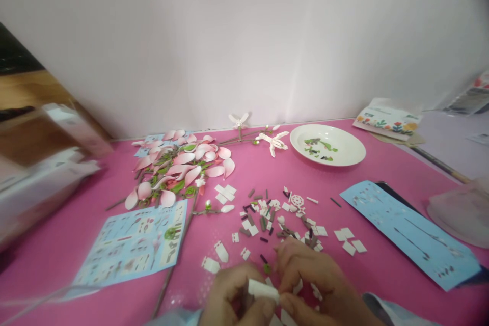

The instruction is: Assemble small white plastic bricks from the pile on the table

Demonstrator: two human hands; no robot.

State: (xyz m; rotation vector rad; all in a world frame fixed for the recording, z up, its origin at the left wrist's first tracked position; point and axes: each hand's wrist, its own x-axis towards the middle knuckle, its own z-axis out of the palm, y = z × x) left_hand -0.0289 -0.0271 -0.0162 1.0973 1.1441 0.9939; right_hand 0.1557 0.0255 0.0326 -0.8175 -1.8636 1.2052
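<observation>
My left hand [231, 299] is closed around a white building-toy piece [263, 291], pinched between thumb and fingers near the front of the table. The fingertips of my right hand [319, 285] close on the right end of the same piece. Just beyond my hands lies a spread of small loose pieces, white, brown, dark and green, including a white web-shaped ring [296, 200]. Left of them rest white rounded-end tiles [221, 251]. A brown twig with a white bud [227, 209] lies farther back.
A heap of pink petals [183, 158] sits at left behind a blue instruction sheet [133, 239]. A white plate [349, 150] holds green pieces. White flower assemblies [273, 142] lie by the wall. A blue leaflet [408, 234] and printed packet [389, 118] are at right.
</observation>
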